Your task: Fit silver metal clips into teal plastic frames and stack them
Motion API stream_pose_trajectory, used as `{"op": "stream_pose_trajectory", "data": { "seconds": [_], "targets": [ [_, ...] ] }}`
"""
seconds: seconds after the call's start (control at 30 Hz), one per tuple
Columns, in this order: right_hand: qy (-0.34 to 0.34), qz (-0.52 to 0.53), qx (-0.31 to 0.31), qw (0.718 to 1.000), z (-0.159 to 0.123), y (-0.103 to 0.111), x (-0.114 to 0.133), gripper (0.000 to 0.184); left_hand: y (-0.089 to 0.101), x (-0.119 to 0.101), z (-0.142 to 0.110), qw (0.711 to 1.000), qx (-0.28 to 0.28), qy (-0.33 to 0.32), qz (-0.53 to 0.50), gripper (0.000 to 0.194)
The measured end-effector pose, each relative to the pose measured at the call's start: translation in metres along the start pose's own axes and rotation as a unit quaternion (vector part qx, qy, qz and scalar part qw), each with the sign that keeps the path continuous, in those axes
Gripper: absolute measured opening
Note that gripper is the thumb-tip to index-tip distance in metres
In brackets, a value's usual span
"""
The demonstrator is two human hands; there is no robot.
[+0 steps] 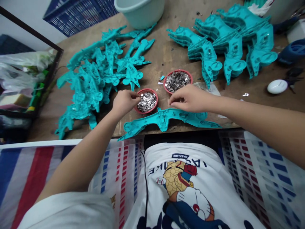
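My left hand (126, 102) is at the left rim of a small red basket (156, 106) full of shiny metal clips (147, 101). Its fingers are pinched together, and whatever is between them is too small to make out. Above the right half of a turquoise plastic part (152, 120), which lies along the table's front edge, my right hand (187, 98) is curled with thumb and fingertips close together. Anything in that pinch is hidden. Just behind the right hand stands a second red basket (164, 83) of darker metal pieces (177, 81).
A loose heap of turquoise parts (95, 73) lies on the left. Several stacked ones (228, 41) stand at the back right. Behind are a pale green tub (140, 14) and a blue crate (81, 14). A white oval object (277, 86) lies on the right.
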State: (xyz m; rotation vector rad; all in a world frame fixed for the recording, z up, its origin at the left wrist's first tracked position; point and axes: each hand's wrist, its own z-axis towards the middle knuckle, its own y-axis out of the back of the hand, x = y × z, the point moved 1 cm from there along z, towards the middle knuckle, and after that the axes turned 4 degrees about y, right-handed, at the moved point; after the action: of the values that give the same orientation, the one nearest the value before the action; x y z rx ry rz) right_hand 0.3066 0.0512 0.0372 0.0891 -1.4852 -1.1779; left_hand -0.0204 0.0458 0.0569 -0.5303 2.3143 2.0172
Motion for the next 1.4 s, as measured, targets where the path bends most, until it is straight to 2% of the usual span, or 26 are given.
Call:
{"op": "stream_pose_trajectory", "data": {
  "seconds": [0.1,0.17,0.27,0.4,0.47,0.57,0.7,0.8,0.9,1.0,1.07,1.2,1.3,1.4],
  "targets": [
    [0.019,0.001,0.013,1.0,0.0,-0.001,-0.001,0.021,0.001,-0.001,-0.004,0.999,-0.03,-0.016,-0.012,0.025],
    [0.033,0.001,0.006,0.999,-0.001,-0.001,-0.001,0.022,0.002,-0.007,-0.013,0.998,-0.029,-0.041,-0.044,0.02],
    [0.068,0.001,-0.038,0.997,-0.002,-0.003,0.002,0.029,0.003,-0.028,-0.039,0.988,-0.012,-0.111,-0.11,0.022],
    [0.157,-0.013,-0.081,0.984,-0.004,-0.008,0.009,0.033,0.0,-0.065,-0.078,0.963,0.025,-0.204,-0.171,0.026],
    [0.183,-0.022,-0.084,0.979,-0.005,-0.01,0.013,0.029,-0.003,-0.078,-0.089,0.954,0.04,-0.234,-0.181,0.024],
    [0.182,-0.037,-0.08,0.979,-0.007,-0.007,0.02,0.028,-0.008,-0.087,-0.094,0.951,0.04,-0.244,-0.186,0.021],
    [0.14,-0.074,-0.034,0.987,-0.006,0.003,0.021,0.028,-0.019,-0.08,-0.092,0.952,-0.009,-0.26,-0.161,0.028],
    [0.065,-0.099,0.023,0.993,-0.002,0.012,0.012,0.033,-0.036,-0.067,-0.092,0.934,-0.039,-0.346,-0.084,0.043],
    [-0.037,-0.107,0.084,0.99,0.0,0.019,0.0,0.037,-0.06,-0.051,-0.095,0.903,0.014,-0.43,0.001,0.076],
    [-0.106,-0.075,0.127,0.983,-0.001,0.025,-0.009,0.034,-0.08,-0.04,-0.096,0.887,0.057,-0.454,0.063,0.095],
    [-0.102,-0.053,0.142,0.983,-0.003,0.026,-0.012,0.03,-0.088,-0.039,-0.097,0.888,0.065,-0.447,0.082,0.095],
    [-0.017,-0.028,0.12,0.992,-0.009,0.021,-0.014,0.022,-0.092,-0.047,-0.101,0.902,0.067,-0.417,0.091,0.082],
    [0.035,-0.011,0.116,0.993,-0.011,0.013,-0.016,0.025,-0.091,-0.053,-0.105,0.907,0.065,-0.407,0.086,0.086],
    [0.038,-0.013,0.129,0.991,-0.011,0.008,-0.02,0.028,-0.092,-0.055,-0.106,0.91,0.068,-0.403,0.079,0.089]
  ]
}}
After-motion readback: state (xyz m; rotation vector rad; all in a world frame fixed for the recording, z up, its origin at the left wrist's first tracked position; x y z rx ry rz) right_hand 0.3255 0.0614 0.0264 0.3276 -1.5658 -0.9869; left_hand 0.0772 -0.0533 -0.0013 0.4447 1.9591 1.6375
